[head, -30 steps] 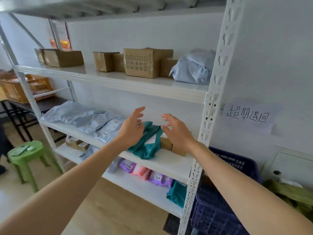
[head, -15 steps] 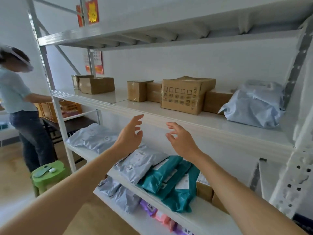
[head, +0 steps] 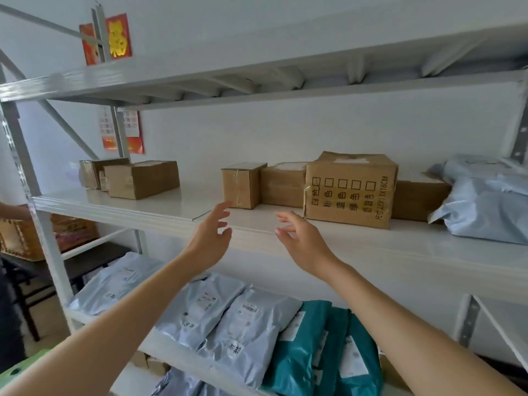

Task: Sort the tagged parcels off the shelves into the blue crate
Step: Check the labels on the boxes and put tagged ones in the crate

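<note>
White walls backed a pale metal rack whose middle shelf (head: 160,205) carried a row of parcels. Toward its left end sat two cardboard boxes (head: 143,178), one partly behind the other. Near the centre a small taped box (head: 241,185) stood just beside a wider plain box (head: 283,184), and to the right of those a large printed box (head: 350,190) stood at the shelf's front with another carton (head: 417,195) behind it. A puffy grey poly bag (head: 485,207) lay at the far right. On the shelf below (head: 171,352), flat grey mailers (head: 248,324) with white labels overlapped one another, and teal mailers (head: 300,352) lay just to their right. The left hand (head: 210,235) was raised before the front edge of the middle shelf, fingers spread and loosely bent, gripping nothing; its fingertips reached close to the small taped box, though I could not tell whether they touched it. The right hand (head: 300,238) was up beside it, apart from it, likewise open and empty, its fingers just left of the large printed box. A red poster (head: 118,35) and a wall calendar (head: 123,130) hung behind the rack's left end, and a woven basket (head: 25,235) sat beyond the left upright.
</note>
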{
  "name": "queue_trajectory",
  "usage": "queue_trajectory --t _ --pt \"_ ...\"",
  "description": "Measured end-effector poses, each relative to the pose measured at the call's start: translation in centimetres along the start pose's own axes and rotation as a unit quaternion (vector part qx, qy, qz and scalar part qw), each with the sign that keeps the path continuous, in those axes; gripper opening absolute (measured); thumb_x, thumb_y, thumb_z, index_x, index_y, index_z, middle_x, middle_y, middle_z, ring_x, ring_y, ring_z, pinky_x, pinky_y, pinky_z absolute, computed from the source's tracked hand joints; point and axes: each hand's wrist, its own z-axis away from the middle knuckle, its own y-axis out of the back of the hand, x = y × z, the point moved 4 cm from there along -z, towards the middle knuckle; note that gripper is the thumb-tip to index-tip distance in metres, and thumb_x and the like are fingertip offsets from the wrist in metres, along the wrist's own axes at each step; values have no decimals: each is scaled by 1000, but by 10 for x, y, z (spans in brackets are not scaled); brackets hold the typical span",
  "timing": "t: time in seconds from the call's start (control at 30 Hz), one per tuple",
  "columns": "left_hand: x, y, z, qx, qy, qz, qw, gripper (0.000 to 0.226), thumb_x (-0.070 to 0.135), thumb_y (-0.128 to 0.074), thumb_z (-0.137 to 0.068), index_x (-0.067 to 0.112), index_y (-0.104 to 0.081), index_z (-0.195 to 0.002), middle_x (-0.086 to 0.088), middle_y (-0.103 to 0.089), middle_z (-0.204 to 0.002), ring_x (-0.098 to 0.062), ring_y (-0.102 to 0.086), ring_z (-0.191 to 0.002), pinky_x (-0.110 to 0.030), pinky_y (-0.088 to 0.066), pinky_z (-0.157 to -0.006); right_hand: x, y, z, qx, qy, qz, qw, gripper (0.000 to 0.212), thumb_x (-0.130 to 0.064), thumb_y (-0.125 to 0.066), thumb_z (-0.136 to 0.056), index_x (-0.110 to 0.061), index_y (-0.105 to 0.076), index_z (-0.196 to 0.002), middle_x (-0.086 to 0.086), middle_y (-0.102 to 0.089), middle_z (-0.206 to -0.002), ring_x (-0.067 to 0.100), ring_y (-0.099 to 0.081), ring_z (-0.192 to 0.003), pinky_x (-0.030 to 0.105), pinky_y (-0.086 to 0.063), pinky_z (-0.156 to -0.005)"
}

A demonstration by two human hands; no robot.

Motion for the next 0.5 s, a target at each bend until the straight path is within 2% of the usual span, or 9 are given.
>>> queue_trajectory --t 0.13,0.33,0.4,0.5 --pt "-25 23 -41 -31 -28 20 999 54 -3 -44 -94 31 -38 -135 -5 -49 -131 -22 -51 -120 -28 -44 -91 -10 -20 -26 28 -33 4 999 42 -27 -47 -99 -20 -42 -141 1 -47 -140 12 -54 -113 37 -49 -97" --pt "-43 53 -102 -47 -55 16 997 53 1 -46 -95 26 -38 -140 -5 -51 -131 -17 -52 -110 -24 -40 -85 -25 -27 -68 76 -66 21 995 41 -25 -48 -100 -19 -43 -140 1 -49 -137 9 -52 -108 23 -39 -89" --pt "-50 60 -119 -48 -59 25 997 51 4 -47 -96 27 -38 -140 -5 -51 -131 -18 -53 -110 -25 -41 -87 -25 -29 -83 88 -81 19 993 40 -25 -49 -99 -18 -44 -139 2 -51 -135 11 -53 -105 24 -40 -88" --pt "-59 63 -143 -79 -60 21 995 48 13 -50 -97 28 -37 -141 -4 -48 -135 -20 -53 -114 -29 -43 -92 -23 -30 -107 102 -105 22 989 39 -25 -50 -99 -18 -46 -137 4 -54 -132 16 -56 -110 32 -46 -97"
